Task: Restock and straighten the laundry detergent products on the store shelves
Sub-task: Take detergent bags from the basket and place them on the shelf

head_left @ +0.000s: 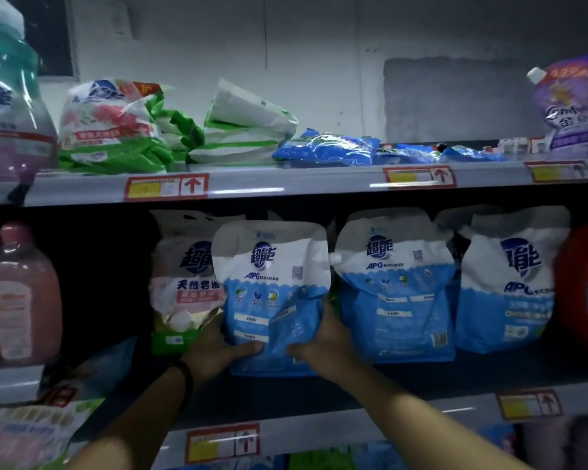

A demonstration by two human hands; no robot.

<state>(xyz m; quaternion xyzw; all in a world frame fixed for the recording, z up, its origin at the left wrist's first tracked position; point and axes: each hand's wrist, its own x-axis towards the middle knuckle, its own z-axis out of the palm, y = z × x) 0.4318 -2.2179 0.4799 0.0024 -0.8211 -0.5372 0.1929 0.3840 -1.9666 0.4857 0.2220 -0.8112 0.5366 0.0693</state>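
A blue and white detergent pouch (pixel 272 293) stands upright on the middle shelf (pixel 421 405). My left hand (pixel 214 347) grips its lower left side and my right hand (pixel 323 344) grips its lower right side. Right of it stand two more blue and white pouches, one (pixel 396 293) close by and another (pixel 510 283) further right. A pink and white pouch (pixel 187 286) leans just left of the held one, partly hidden behind it.
The top shelf (pixel 286 184) holds slumped green bags (pixel 116 130), flat blue packets (pixel 326 147) and a purple pouch (pixel 571 106). Pink bottles (pixel 17 296) stand at the left of the middle shelf, with a dark gap beside them. A red jug (pixel 584 290) is at the right edge.
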